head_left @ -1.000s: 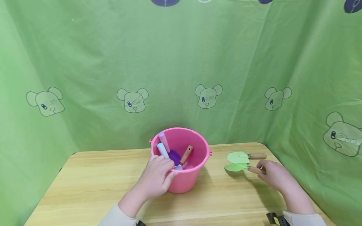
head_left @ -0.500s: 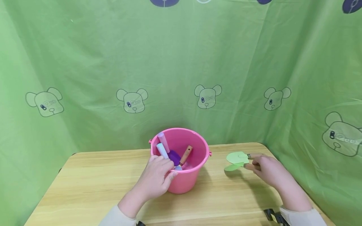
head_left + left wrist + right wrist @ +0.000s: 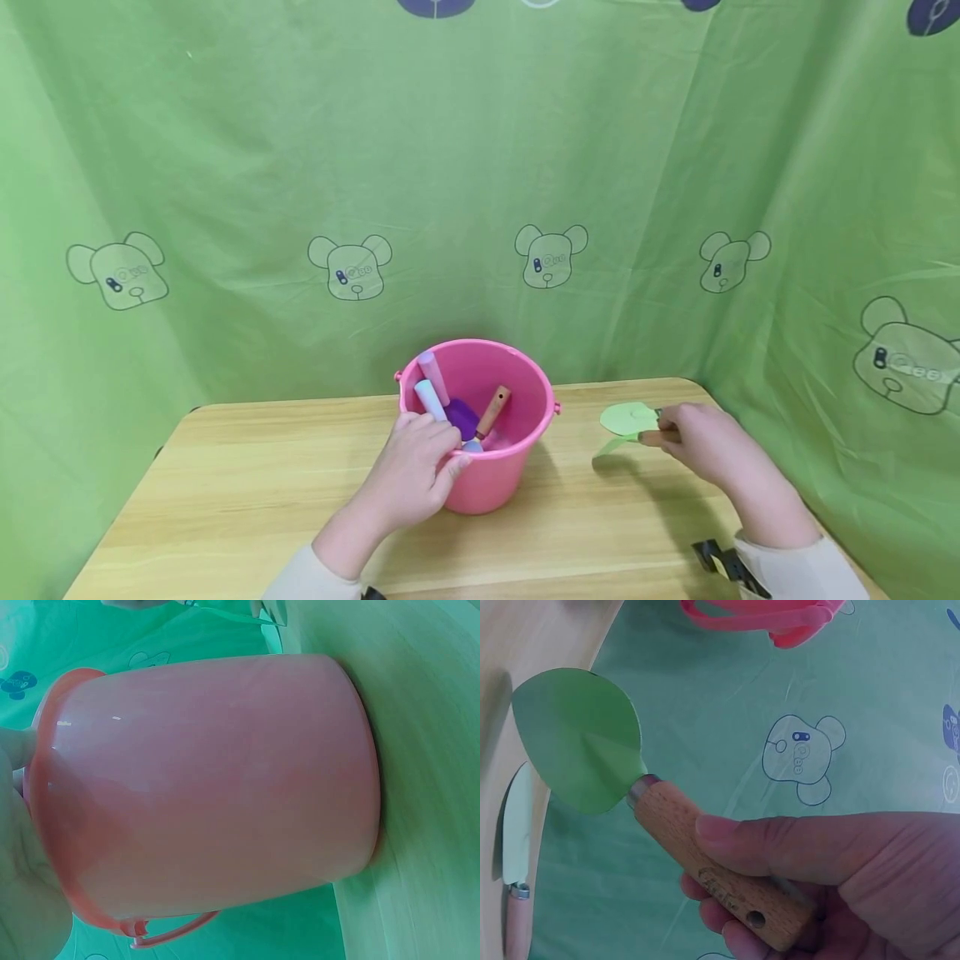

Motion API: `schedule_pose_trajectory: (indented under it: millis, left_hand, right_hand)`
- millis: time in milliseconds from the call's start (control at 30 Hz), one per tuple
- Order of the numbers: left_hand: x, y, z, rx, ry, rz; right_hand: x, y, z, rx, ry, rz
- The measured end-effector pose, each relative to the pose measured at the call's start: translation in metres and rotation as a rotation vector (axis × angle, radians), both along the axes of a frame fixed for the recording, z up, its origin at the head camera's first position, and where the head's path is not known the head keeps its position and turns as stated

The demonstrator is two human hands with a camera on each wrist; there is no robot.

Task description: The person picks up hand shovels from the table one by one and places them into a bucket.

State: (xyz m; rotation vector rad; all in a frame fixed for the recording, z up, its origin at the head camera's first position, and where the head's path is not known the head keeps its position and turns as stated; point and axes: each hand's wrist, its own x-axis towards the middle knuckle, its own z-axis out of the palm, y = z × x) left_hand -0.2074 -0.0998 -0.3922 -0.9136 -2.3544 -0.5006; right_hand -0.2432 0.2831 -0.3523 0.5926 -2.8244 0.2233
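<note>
At the table's middle, my left hand [image 3: 411, 468] grips the near rim of a pink bucket [image 3: 491, 483], thumb outside; the left wrist view is mostly the bucket's wall [image 3: 225, 780]. Inside the bucket are a lilac handle [image 3: 433, 377], a light blue handle [image 3: 430, 400], a purple piece [image 3: 462, 418] and a wooden handle [image 3: 493, 412]. On the right, my right hand [image 3: 708, 446] holds a green hand trowel [image 3: 581, 739] by its wooden handle, blade raised above the table. A second, paler green trowel [image 3: 626, 417] lies flat behind it, its handle mostly hidden by my hand in the head view.
Everything stands on a wood-grain table [image 3: 262, 483]. A green curtain [image 3: 450, 192] printed with bear heads hangs close behind the table and along both sides. The bucket's pink carrying handle [image 3: 176, 930] hangs down its side.
My right hand has moved slightly left and away from me with the trowel, whose blade has turned more edge-on. My left hand and the bucket stay put.
</note>
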Motion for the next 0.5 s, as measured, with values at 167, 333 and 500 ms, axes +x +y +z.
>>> schedule_pose_trajectory:
  millis: [167,333,500]
  left_hand:
    - [-0.001,0.000,0.000,-0.001,0.006,-0.002]
    - [-0.001,0.000,-0.001,0.002,0.021,-0.004]
    - [-0.001,0.000,-0.001,0.007,0.027,-0.008]
  right_hand:
    - [0.000,-0.004,0.006,0.021,-0.004,0.019]
    - [0.000,-0.009,0.013,0.034,-0.006,0.044]
    - [-0.001,-0.013,0.018,0.053,-0.035,0.064]
